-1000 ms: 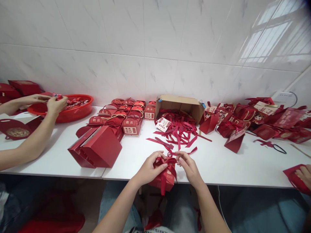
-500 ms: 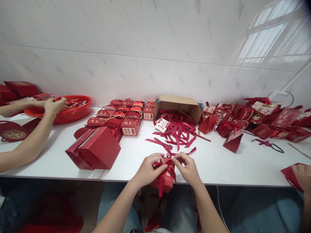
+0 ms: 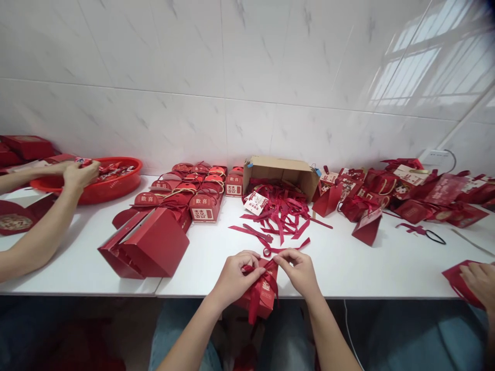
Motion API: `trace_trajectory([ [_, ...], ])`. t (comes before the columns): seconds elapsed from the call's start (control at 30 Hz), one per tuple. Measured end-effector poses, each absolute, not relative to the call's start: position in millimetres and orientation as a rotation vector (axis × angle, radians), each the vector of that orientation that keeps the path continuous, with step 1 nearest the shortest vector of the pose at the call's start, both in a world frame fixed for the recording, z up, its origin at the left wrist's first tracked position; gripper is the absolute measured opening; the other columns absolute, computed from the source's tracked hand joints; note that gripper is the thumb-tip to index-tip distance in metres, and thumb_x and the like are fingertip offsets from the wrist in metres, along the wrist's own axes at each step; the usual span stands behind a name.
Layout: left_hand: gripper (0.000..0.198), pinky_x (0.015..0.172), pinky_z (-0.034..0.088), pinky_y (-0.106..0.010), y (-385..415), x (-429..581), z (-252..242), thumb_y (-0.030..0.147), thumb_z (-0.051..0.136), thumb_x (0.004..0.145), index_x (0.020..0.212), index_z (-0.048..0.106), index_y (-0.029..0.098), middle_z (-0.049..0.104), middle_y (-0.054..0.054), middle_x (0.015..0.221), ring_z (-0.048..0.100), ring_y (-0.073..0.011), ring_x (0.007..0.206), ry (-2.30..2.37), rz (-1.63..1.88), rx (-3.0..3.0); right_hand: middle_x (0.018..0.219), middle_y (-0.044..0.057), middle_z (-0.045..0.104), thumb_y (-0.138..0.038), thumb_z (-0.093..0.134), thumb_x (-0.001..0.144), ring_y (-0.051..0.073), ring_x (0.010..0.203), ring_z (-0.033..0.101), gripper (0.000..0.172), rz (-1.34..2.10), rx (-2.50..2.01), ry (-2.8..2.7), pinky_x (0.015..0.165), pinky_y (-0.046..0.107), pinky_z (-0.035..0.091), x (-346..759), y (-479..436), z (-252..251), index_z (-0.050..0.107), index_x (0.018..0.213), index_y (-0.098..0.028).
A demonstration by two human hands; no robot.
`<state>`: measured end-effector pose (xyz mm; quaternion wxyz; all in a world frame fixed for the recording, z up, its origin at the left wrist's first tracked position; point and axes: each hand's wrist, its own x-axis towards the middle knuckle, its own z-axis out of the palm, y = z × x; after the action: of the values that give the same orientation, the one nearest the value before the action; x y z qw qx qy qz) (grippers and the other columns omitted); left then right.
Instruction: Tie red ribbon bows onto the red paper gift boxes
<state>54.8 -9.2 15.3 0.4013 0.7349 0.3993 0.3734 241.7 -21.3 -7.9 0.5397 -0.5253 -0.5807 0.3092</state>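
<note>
Left hand [image 3: 234, 275]: lower centre of the frame, fingers closed in a pinch on the dark red satin ribbon [image 3: 254, 304] at the top of a small red paper gift box [image 3: 266, 305].
Right hand [image 3: 299, 270]: just beside it, thumb and forefinger pinched on the same ribbon from the other side.
Box: held between both hands at the near table edge, partly overhanging it, with a ribbon tail hanging down its front.

Around, working outward:
- Loose heap of dark red ribbon strips [image 3: 282, 214], directly behind the hands.
- Open brown cardboard carton [image 3: 282, 171] lying on its side behind the heap, ribbons spilling from it.
- Rows of closed red handled gift boxes [image 3: 193, 193], centre left.
- Large red folded card boxes [image 3: 150, 247], lying tilted, left of the hands.
- Round red plastic basin [image 3: 116, 183], upper left, with a co-worker's hand [image 3: 77, 175] at its rim.
- Jumble of red paper gift bags [image 3: 406, 198], right.
- Another person's hand [image 3: 477, 281], right edge, on a flat red paper piece [image 3: 454, 275].

Surface: white tabletop [image 3: 348, 268].
Room: white marbled tile wall [image 3: 232, 77] behind, window light reflected at its upper right.
</note>
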Motion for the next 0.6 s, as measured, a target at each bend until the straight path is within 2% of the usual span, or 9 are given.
trace_trajectory([
  [0.2,0.023,0.078,0.047,-0.03,-9.1,53.9,15.4,0.023,0.062,0.075,0.056,0.05,0.018,0.07,-0.009,0.091,0.064,-0.0214,0.094,1.024,0.949,1.829,0.065,0.003,0.065,-0.032,0.066,0.075,0.016,0.061,0.057,0.017,0.73,-1.246,-1.396,0.06,0.028,0.047,245.1,-21.4,-8.4,0.067,0.066,-0.018],
  [0.4,0.037,0.072,0.048,-0.03,-10.4,54.9,13.0,0.024,0.066,0.072,0.049,0.037,0.02,0.069,-0.007,0.077,0.065,-0.0226,0.091,1.061,1.035,1.84,0.066,0.003,0.064,-0.035,0.064,0.078,0.016,0.062,0.057,0.02,0.691,-1.253,-1.41,0.061,0.028,0.047,246.5,-24.4,-12.7,0.064,0.066,-0.018],
  [0.5,0.038,0.075,0.048,-0.032,-10.5,55.9,12.5,0.024,0.068,0.069,0.047,0.038,0.02,0.069,-0.006,0.07,0.065,-0.0235,0.091,1.095,1.046,1.86,0.065,0.003,0.064,-0.036,0.064,0.078,0.017,0.063,0.057,0.022,0.691,-1.254,-1.403,0.061,0.028,0.047,246.3,-25.8,-14.6,0.063,0.067,-0.018],
  [0.6,0.034,0.078,0.048,-0.033,-10.2,57.0,12.2,0.026,0.069,0.069,0.049,0.042,0.019,0.071,-0.006,0.078,0.066,-0.0234,0.089,1.117,1.024,1.828,0.065,0.003,0.065,-0.038,0.065,0.078,0.017,0.063,0.058,0.023,0.725,-1.264,-1.367,0.062,0.028,0.048,244.5,-26.8,-15.0,0.064,0.067,-0.018],
])
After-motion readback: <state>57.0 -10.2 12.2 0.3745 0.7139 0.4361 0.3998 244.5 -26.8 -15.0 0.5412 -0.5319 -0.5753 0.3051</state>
